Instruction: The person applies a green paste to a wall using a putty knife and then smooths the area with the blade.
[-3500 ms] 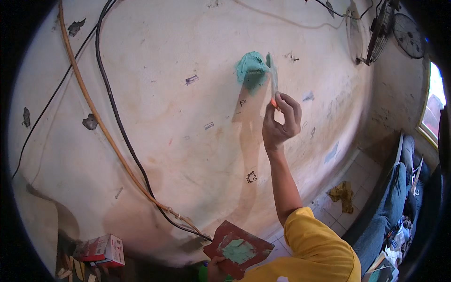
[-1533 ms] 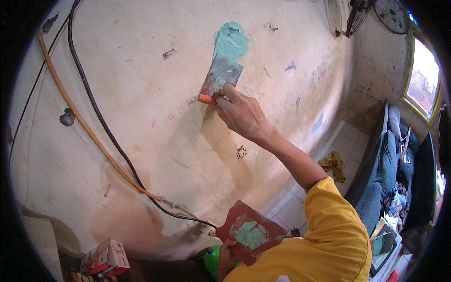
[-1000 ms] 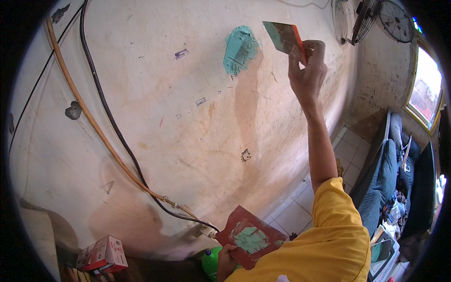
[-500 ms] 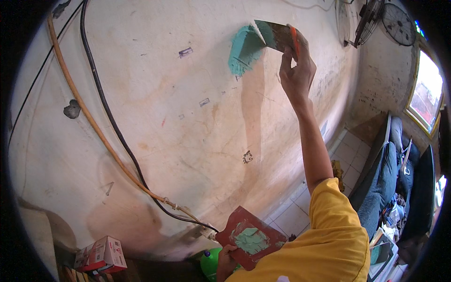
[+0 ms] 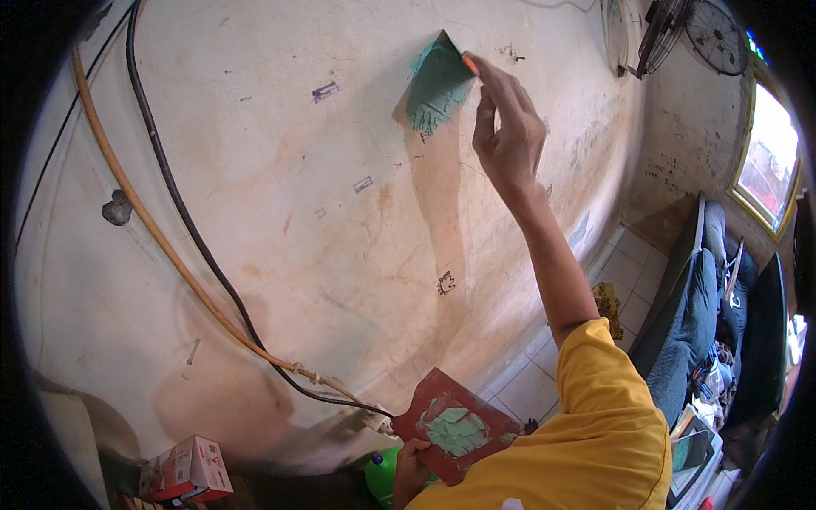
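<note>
Rough green paste patch (image 5: 433, 98), stained cream wall (image 5: 289, 263).
Right hand (image 5: 512, 127) holds flat orange-edged scraper (image 5: 469, 64) at patch; left hand (image 5: 410, 461) grips maroon board (image 5: 435, 385).

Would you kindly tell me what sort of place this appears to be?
Probably a lived-in room in a home, judging by the black wall fan, the yellow-framed window and what looks like a dark blue sofa with belongings piled on it.

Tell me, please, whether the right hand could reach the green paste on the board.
Probably yes: the green paste lies uncovered on the board, held low by the left hand, with nothing visible between it and the right hand.
</note>
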